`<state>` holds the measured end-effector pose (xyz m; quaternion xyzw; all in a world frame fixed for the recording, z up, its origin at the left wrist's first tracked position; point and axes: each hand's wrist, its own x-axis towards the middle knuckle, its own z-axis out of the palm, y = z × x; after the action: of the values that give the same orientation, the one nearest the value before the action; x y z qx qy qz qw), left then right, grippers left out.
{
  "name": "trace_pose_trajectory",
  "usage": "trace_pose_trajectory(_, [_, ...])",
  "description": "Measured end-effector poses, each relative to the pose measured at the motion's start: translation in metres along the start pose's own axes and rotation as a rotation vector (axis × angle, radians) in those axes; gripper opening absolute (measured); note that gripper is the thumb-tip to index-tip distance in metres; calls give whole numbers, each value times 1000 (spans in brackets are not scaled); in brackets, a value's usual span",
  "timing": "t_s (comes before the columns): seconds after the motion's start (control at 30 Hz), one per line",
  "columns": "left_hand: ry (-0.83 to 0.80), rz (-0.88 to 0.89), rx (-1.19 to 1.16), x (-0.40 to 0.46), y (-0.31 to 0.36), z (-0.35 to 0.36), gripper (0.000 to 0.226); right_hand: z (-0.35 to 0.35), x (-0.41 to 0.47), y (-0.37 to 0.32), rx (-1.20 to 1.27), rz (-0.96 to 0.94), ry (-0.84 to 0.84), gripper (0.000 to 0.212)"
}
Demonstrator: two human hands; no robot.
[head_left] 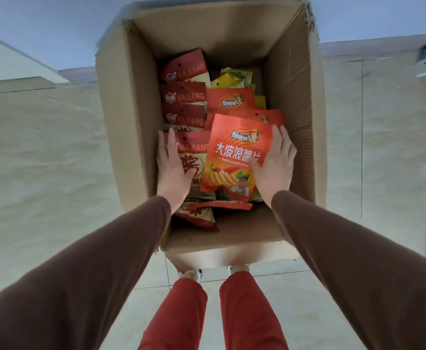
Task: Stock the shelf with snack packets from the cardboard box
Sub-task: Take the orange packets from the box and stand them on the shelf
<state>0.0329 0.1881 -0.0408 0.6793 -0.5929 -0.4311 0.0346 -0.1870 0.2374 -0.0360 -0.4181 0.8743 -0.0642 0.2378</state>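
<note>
An open cardboard box [131, 122] holds red, orange and yellow snack packets; the orange packet [234, 157] tilts upward, pinched along its right edge by the right hand [275, 165].

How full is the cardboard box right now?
Partly full. The cardboard box is open at the top, its upper inner walls bare; red, orange and yellow snack packets lie across the bottom. Depth of the pile: cannot tell.

Glossy plastic packet [234, 157], matt cardboard box [131, 117]
</note>
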Motion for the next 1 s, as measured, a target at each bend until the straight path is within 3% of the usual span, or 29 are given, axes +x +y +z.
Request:
trace_pose_trajectory(0.1, [-115, -107, -8, -4, -12, 15, 93, 15, -19, 11, 149, 200, -21, 87])
trace_pose_trajectory(0.23, [-243, -52, 67, 8, -10, 17, 78, 30, -28, 17, 552, 490, -246, 68])
trace_pose_trajectory(0.33, [-308, -61, 49, 25, -5, 17, 77, 37, -21, 14, 617, 576, -394, 50])
trace_pose_trajectory(0.47, [-453, -163, -157, 46, -4, 19, 75, 40, -8, 17, 629, 608, -429, 20])
trace_pose_trajectory(0.53, [-506, -120, -141, 49, 0, 20, 64, 36, -9, 24, 676, 608, -370, 16])
trace_pose_trajectory(0.63, [-420, 59, 72, 49, 14, 24, 54, 20, -31, 31, 741, 636, -151, 13])
trace_pose_trajectory(0.77, [-316, 195, 162, 58, 41, 36, 69, 3, -71, 52, 786, 663, 58, 6])
trace_pose_trajectory(0.9, [-296, 290, 269, 63, 71, 53, 80, -20, -85, 57, 785, 654, 116, 20])
trace_pose_trajectory(1.0, [-307, 341, 368, 69, 82, 65, 90, -26, -83, 55, 772, 646, 166, 17])
